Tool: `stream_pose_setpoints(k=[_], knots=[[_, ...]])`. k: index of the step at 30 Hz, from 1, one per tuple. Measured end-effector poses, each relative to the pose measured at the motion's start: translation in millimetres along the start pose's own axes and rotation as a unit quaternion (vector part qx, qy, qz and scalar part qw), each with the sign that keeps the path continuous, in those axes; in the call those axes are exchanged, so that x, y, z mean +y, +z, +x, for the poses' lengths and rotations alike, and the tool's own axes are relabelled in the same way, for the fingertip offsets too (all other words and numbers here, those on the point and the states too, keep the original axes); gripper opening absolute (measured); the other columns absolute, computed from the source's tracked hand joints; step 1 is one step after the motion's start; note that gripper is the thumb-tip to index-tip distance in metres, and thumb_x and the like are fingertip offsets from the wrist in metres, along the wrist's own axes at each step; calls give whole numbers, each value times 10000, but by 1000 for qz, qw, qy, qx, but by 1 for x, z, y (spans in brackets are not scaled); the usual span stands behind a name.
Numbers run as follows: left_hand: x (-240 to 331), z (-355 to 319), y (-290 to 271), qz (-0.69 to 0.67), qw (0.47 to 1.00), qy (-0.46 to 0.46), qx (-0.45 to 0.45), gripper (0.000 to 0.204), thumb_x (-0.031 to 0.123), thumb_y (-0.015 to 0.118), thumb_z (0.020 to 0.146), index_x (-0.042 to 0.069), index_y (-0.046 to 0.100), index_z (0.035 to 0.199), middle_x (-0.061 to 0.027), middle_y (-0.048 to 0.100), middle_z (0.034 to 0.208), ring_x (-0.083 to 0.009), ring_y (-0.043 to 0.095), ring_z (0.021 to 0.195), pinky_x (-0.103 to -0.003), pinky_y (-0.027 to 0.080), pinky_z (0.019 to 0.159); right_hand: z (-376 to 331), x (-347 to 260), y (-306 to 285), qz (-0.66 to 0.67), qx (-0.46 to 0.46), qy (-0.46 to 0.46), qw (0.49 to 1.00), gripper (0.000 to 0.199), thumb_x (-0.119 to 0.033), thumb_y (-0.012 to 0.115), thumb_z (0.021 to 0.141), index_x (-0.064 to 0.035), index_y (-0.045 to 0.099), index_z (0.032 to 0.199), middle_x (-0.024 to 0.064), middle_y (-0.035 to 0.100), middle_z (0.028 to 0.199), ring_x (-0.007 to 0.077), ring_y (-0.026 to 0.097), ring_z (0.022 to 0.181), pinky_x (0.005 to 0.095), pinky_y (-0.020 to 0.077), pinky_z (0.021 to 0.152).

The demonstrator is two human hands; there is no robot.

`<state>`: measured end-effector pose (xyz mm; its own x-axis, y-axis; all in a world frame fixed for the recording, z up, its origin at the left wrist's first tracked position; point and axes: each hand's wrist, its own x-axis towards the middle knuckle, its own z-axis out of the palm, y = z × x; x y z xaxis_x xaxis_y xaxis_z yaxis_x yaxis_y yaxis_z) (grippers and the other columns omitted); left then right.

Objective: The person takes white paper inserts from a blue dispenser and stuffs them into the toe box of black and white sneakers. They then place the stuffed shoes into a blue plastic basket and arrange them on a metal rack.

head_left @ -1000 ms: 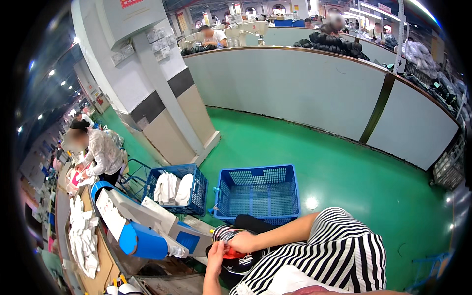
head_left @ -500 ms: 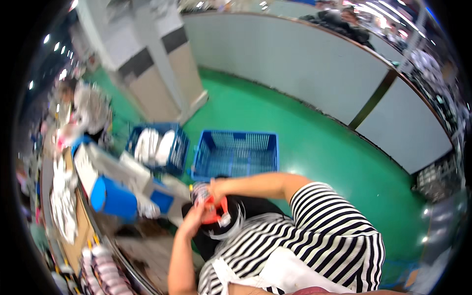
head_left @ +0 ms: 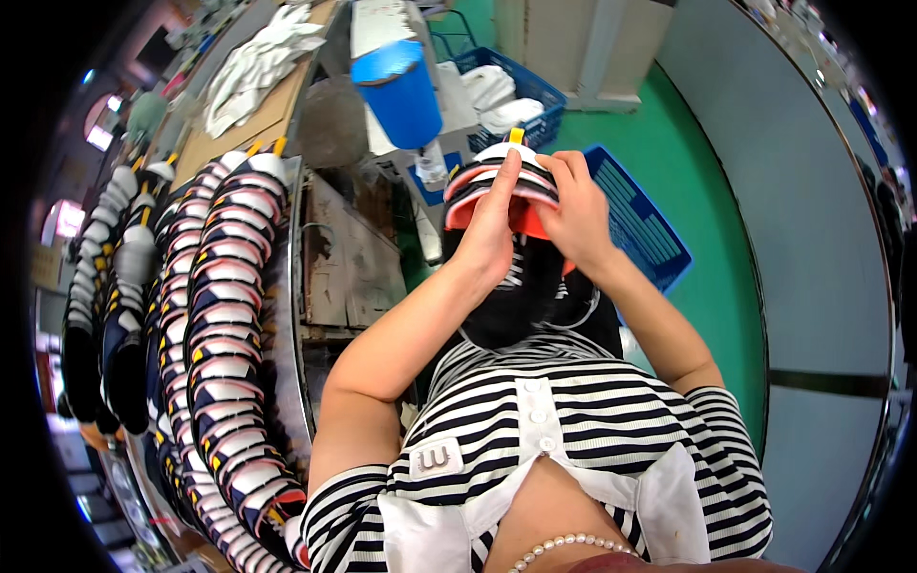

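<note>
In front of my torso I hold a small nested bunch of what look like shoe uppers [head_left: 497,153], white and black with coral lining and a yellow tab on top. My left hand [head_left: 489,224] grips the near side, its thumb pointing up along the outer face. Curled over the right edge is my right hand [head_left: 577,210], its fingers on the top rim. Both palms hide part of the lining. Beneath them black material lies across my lap.
Long nested rows of similar uppers [head_left: 229,334] fill the bench on my left, with white gloves [head_left: 258,67] farther back. Close beyond my hands stands a machine with a blue cylinder [head_left: 396,95]. Blue crates [head_left: 650,224] sit on the green floor beside a grey partition [head_left: 745,124].
My view has swung left, bringing the bench rows into sight. Both hands have lifted the uppers from low over my lap and turned them so the yellow tab points away from me.
</note>
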<state>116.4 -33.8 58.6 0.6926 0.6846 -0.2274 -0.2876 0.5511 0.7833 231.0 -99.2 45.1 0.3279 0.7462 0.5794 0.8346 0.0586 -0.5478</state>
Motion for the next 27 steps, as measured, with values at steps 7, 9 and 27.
stream_pose_setpoints(k=[7,9,27], knots=[[10,0,-99,-1,995,-7,99,389,217,626,876,32,519,1202,-79,619,1101,-181,605,990,-320,476,836,10,3,61,269,-172,104,942,703,-354,712,789,14,394,1297,162,474,1185,263,535,1037,362,456,863],[-4,-4,-121,80,993,-3,87,424,252,679,851,24,548,1184,-58,625,1092,-150,608,966,-283,467,839,17,25,94,289,-179,164,926,658,-366,675,833,3,400,1304,152,500,1183,219,551,999,326,463,825],[20,70,-192,171,966,34,192,328,290,617,868,8,615,1034,-47,643,948,-125,597,848,-260,456,749,48,53,209,478,-218,315,790,131,-111,579,903,17,600,887,82,662,786,126,606,733,242,465,688]])
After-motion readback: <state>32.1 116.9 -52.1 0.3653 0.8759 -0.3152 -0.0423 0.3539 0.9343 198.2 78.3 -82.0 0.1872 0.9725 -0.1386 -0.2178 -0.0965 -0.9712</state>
